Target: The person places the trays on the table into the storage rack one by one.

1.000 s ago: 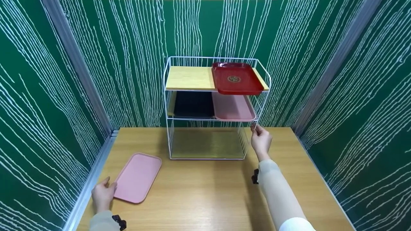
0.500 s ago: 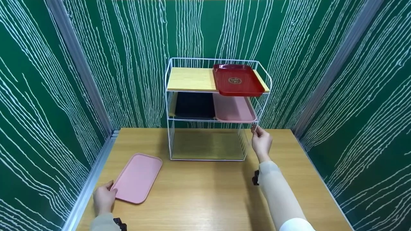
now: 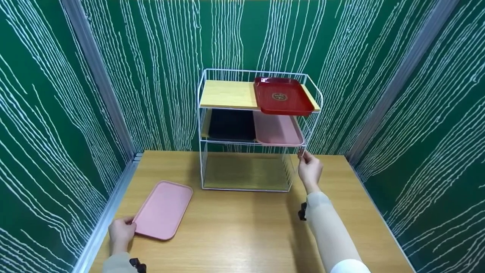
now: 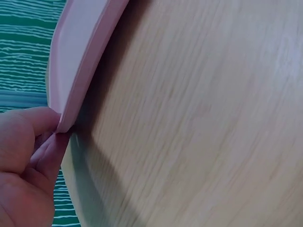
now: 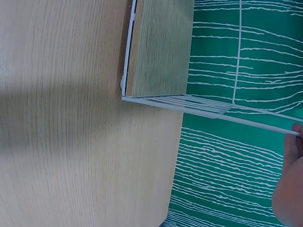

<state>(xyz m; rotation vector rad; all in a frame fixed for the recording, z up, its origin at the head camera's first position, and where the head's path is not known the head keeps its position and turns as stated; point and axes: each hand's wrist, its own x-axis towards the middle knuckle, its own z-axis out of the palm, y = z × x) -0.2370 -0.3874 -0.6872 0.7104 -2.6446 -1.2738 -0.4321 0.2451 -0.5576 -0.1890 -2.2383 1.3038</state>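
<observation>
A pink tray (image 3: 163,210) lies on the table at the front left. My left hand (image 3: 121,232) pinches its near left corner; in the left wrist view the thumb is on top and the fingers (image 4: 51,158) are under the rim. A white wire rack (image 3: 201,159) with three wooden shelves stands at the back. My right hand (image 3: 310,169) grips its front right upright just below the middle shelf, and the right wrist view shows the thumb and fingers around that wire post (image 5: 265,126).
On the rack's top shelf (image 3: 229,94) a red tray (image 3: 284,104) sits at the right, its front overhanging. The middle shelf bears a black tray (image 3: 232,125) and a second pink tray (image 3: 279,131). Green walls (image 3: 250,34) with white lines enclose the wooden table (image 3: 235,227).
My left fingers have closed onto the corner of the pink tray, moving from beside it to under its rim. The right hand keeps its grip on the rack; the head view has shifted slightly.
</observation>
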